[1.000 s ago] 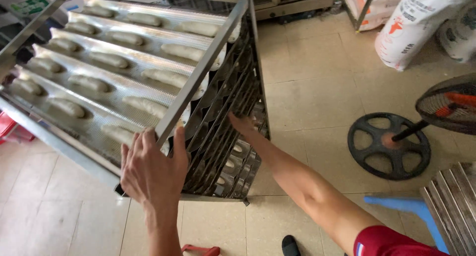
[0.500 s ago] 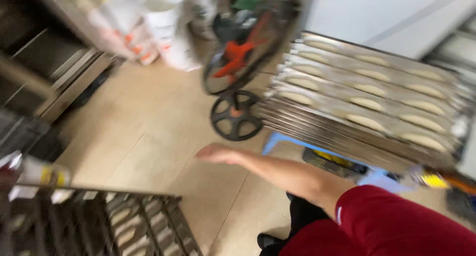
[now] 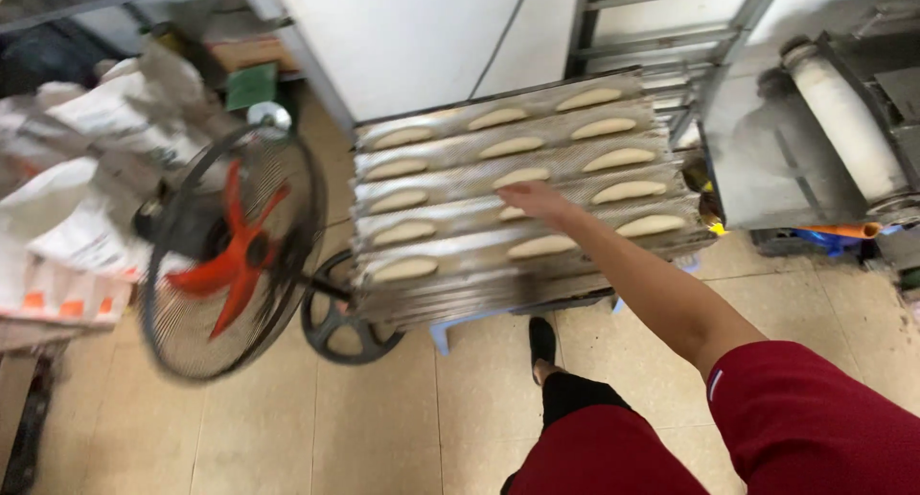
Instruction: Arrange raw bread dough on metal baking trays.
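My right hand (image 3: 533,200) reaches out with the arm fully extended and rests flat, fingers apart, on the middle of the top baking tray (image 3: 450,181). That tray is corrugated metal and carries rows of pale, elongated dough pieces (image 3: 621,159). It tops a stack of similar trays (image 3: 450,299) standing on a low blue stool (image 3: 443,330). The hand lies between dough pieces and grips nothing. My left hand is out of view. A red sleeve covers my right shoulder.
A floor fan (image 3: 230,255) with red blades and a wire cage stands left of the stack, its round black base (image 3: 337,327) touching the stool. White sacks (image 3: 67,217) pile up far left. A metal machine with a roller (image 3: 843,112) is at right, a metal rack (image 3: 671,35) behind.
The view has swung from the tray rack to the stack on the stool. My left hand has left the rack and the frame. My right hand has reached onto the top tray.
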